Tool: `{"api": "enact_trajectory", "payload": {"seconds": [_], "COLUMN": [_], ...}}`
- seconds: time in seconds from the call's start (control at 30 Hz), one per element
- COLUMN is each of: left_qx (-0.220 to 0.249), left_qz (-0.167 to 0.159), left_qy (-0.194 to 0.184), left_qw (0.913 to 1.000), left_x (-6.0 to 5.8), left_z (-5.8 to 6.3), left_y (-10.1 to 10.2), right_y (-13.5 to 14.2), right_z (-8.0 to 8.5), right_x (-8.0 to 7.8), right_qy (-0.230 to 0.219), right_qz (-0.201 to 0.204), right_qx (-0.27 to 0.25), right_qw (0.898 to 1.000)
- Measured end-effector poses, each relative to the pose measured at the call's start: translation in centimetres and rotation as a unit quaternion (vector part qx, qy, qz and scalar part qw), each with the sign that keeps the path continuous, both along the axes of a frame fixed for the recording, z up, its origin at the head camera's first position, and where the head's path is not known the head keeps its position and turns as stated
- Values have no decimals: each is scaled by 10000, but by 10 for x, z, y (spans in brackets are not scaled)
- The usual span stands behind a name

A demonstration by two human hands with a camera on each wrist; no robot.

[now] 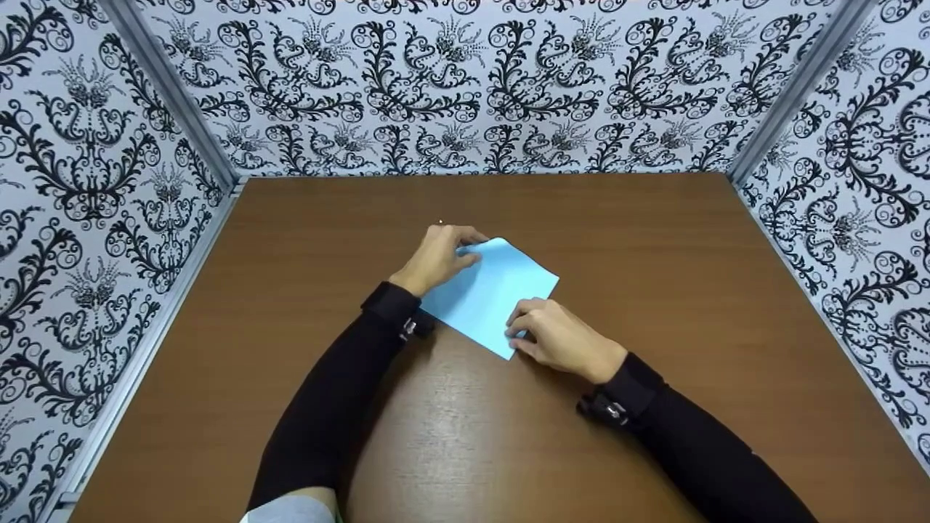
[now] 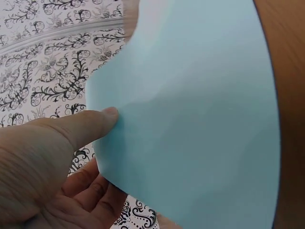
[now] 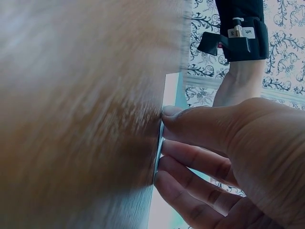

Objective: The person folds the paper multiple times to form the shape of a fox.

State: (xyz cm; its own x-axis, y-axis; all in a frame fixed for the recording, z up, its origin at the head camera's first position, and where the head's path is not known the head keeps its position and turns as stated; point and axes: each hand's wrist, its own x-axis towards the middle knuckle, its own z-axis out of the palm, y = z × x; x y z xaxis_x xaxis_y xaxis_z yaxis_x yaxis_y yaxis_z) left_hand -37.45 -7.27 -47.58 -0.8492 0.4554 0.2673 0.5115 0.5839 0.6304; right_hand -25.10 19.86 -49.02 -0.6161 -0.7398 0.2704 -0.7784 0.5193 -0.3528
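A light blue sheet of paper lies at an angle over the table, its far left part lifted and bent. My left hand pinches that lifted edge; in the left wrist view the thumb presses the face of the paper and the other fingers are partly hidden behind it. At the near right side, my right hand holds the paper's edge with curled fingers. Seen from the right wrist, the thumb and fingertips of the right hand meet along the paper's thin edge, close to the tabletop.
The brown wooden table spreads around the paper. White panels with black scrollwork close off the back and both sides, framed by grey metal posts. Black sleeves and wrist-worn cameras sit on both arms.
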Motion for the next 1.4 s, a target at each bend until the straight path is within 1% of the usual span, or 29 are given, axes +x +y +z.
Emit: {"api": "enact_trajectory", "payload": {"seconds": [0.13,0.23,0.37,0.47,0.7,0.8,1.0,1.23,1.4], "left_qx": [131,104,73,159,409,375,266,330,314], "left_qz": [76,185,286,280,102,190,422,394,334], "left_qy": [-15,1,116,204,294,410,622,889,1040], "left_qw": [9999,9998,9995,9993,9987,9983,9968,9947,9935], "left_x": [3,6,10,12,14,14,18,24,31], "left_z": [2,3,5,7,11,13,18,21,22], "left_y": [2,4,5,6,6,5,5,3,1], "right_y": [-1,-1,-2,-2,-3,-3,-1,0,0], "right_z": [-1,-2,-2,-1,-1,-1,1,3,3], "right_x": [0,1,2,2,0,0,2,3,2], "right_qy": [35,36,50,84,81,49,-173,-215,-222], "right_qz": [6,-13,-42,-72,-32,-10,-161,-198,-172], "right_qx": [-16,6,55,83,90,91,99,137,103], "right_qw": [10000,10000,10000,9999,9999,9999,9997,9995,9996]}}
